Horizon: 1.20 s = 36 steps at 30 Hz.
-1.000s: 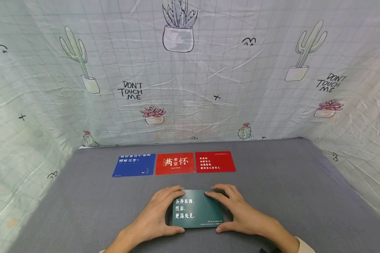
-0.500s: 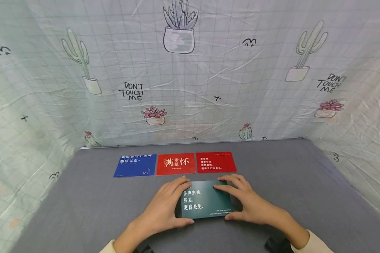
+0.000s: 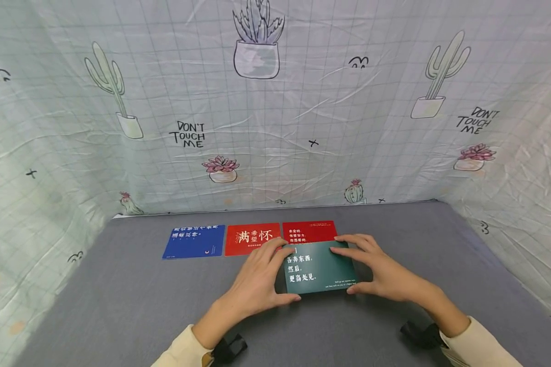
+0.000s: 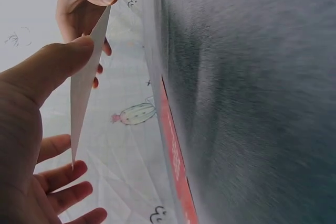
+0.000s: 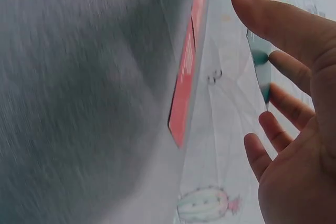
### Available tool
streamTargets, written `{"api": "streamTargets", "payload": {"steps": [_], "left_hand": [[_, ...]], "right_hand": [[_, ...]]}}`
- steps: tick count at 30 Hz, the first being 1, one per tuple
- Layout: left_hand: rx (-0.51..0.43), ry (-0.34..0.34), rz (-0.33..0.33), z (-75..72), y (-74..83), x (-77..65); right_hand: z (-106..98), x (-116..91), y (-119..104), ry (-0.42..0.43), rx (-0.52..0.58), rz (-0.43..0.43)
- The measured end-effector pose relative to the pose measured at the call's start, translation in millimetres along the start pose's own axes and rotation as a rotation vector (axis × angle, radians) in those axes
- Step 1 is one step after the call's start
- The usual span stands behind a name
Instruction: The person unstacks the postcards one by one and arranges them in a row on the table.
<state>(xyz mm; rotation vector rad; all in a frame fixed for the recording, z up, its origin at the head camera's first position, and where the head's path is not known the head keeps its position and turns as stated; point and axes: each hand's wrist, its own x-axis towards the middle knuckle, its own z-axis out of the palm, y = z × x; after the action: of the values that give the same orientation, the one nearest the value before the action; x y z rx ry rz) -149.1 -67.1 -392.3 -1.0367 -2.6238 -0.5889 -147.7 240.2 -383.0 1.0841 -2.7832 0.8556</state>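
A dark green card point(image 3: 321, 267) with white lettering is held between both hands above the grey table. My left hand point(image 3: 261, 275) grips its left end, thumb on the near edge and fingers on the far edge. At the other end my right hand point(image 3: 381, 267) grips it the same way. In the left wrist view the card point(image 4: 86, 82) shows its pale underside, raised off the tabletop. In the head view it overlaps the near part of a red card point(image 3: 309, 231) with small white text. Left of that lie an orange-red card point(image 3: 252, 234) and a blue card point(image 3: 194, 242).
The three cards lie in a row near the back of the grey table point(image 3: 119, 306). Behind and at both sides hangs a pale cloth point(image 3: 275, 117) printed with cacti. A dark strap point(image 3: 229, 349) sits on the left wrist.
Both hands have carried the green card forward and to the right, from the near middle of the table toward the row of cards. The three lying cards have stayed in place.
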Motion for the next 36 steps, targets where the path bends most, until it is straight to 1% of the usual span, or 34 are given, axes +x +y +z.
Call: {"api": "streamTargets", "payload": {"steps": [3,9,15,20,27,31,33,36], "left_hand": [[-0.004,0.016,-0.003,2.8,1.1,12.6],[-0.011,0.035,-0.002,11.3,2.5,37.3],[0.021,0.028,0.013,19.0,4.5,57.7],[0.02,0.02,0.009,27.8,5.9,74.1],[-0.013,-0.021,-0.034,46.8,7.4,94.8],[-0.03,-0.044,-0.076,55.3,8.2,103.0],[-0.031,-0.055,-0.096,58.9,9.2,106.6],[-0.006,-0.071,-0.11,64.5,11.0,112.3]], "right_hand": [[-8,-1,9,0.014,-0.009,0.006],[-23,-4,26,0.014,0.007,0.046],[-36,-7,40,0.017,0.008,0.059],[-48,-9,50,0.005,0.008,0.093],[-64,-10,64,-0.037,-0.008,0.139],[-72,-10,70,-0.062,-0.005,0.167],[-74,-9,74,-0.074,-0.019,0.176],[-76,-9,80,-0.095,-0.047,0.19]]}}
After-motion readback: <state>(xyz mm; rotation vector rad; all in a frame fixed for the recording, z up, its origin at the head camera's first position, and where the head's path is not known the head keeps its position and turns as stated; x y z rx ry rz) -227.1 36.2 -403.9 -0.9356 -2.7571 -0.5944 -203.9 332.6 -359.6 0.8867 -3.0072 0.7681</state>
